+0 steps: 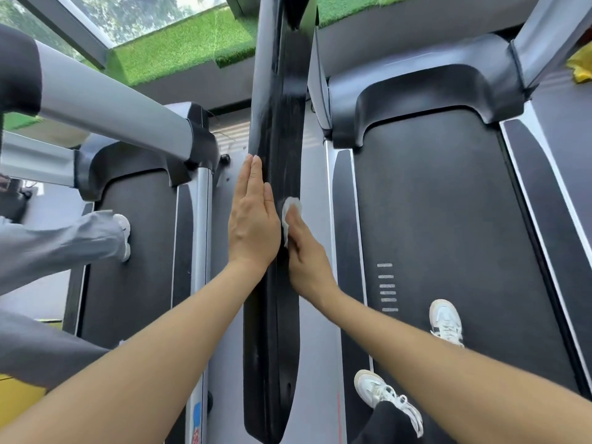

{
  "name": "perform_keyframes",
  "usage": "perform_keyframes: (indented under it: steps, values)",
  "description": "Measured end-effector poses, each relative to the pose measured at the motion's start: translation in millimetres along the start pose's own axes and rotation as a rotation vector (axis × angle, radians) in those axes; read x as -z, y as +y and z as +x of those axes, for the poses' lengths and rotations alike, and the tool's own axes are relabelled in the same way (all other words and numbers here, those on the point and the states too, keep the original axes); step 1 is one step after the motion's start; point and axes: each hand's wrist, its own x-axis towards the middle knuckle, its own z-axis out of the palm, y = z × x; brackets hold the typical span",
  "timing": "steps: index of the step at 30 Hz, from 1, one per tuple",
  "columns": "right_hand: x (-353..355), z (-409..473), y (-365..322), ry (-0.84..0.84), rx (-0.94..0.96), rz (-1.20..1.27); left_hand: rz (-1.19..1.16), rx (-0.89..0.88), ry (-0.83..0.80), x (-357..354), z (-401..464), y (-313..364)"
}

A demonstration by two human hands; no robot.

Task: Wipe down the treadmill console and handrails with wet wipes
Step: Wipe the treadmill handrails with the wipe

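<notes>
At frame centre, the left hand [253, 216] lies flat, fingers straight, against the left side of the long glossy black handrail [275, 283]. Just right, the right hand [306, 254] presses a crumpled white wet wipe [291, 209] onto the handrail, fingers curled over it.

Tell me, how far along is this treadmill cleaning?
Midway, by the look of it. The right hand presses a white wet wipe against the black handrail, while the left hand lies flat along its other side. Dusty streaks remain on the rail beyond the hands, so that stretch seems unwiped. The console is out of view, so its state cannot be judged.
</notes>
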Motion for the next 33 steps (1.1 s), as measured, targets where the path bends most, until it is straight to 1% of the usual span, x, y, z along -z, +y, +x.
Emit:
perform_keyframes:
  steps: [2, 4, 7, 9, 11, 13, 16, 19, 21, 25, 28, 30, 33]
  values:
    - [-1.2, -14.5, 4.7, -0.030, -0.008, 0.003, -0.001, 0.003, -0.001, -0.4, -0.3, -0.3]
    - [3.4, -4.6, -1.2, -0.047, -0.004, -0.034, -0.001, 0.005, -0.004, -0.3, -0.5, -1.0]
    - [13.0, 43.7, -20.7, 0.001, 0.050, -0.094, -0.003, 0.008, 0.000, -0.5, 0.4, -1.6]
    - [17.8, 76.0, -38.8, 0.051, 0.089, -0.082, -0.008, 0.008, -0.002, 0.0, 0.1, -1.5]
    - [19.3, 89.3, -46.1, 0.071, 0.126, -0.062, -0.020, 0.003, -0.006, 0.5, 0.4, -1.5]
    - [18.6, 76.3, -41.2, 0.056, 0.148, -0.072, -0.043, 0.009, -0.009, 0.9, 0.3, -1.4]
    - [10.0, 28.6, -21.7, 0.003, 0.180, -0.067, -0.057, 0.013, -0.007, 1.2, 0.2, -1.9]
    - [3.2, -0.1, -9.2, -0.037, 0.175, -0.034, -0.065, 0.019, -0.012, 0.6, -0.5, -2.0]
    - [6.7, 9.6, -13.5, -0.034, 0.176, -0.046, -0.068, 0.030, -0.011, 1.1, -0.6, -2.2]
    - [19.3, 67.7, -36.9, 0.054, 0.184, -0.130, -0.058, 0.018, -0.013, 0.7, 0.0, -3.2]
    - [23.7, 95.3, -49.1, 0.090, 0.203, -0.142, -0.055, 0.021, -0.022, 0.6, -0.3, -2.9]
    - [23.7, 89.5, -46.9, 0.089, 0.215, -0.140, -0.056, 0.019, -0.017, 0.4, -0.2, -2.6]
    - [19.2, 48.9, -32.0, 0.058, 0.237, -0.129, -0.062, 0.017, -0.015, 0.8, -0.6, -2.5]
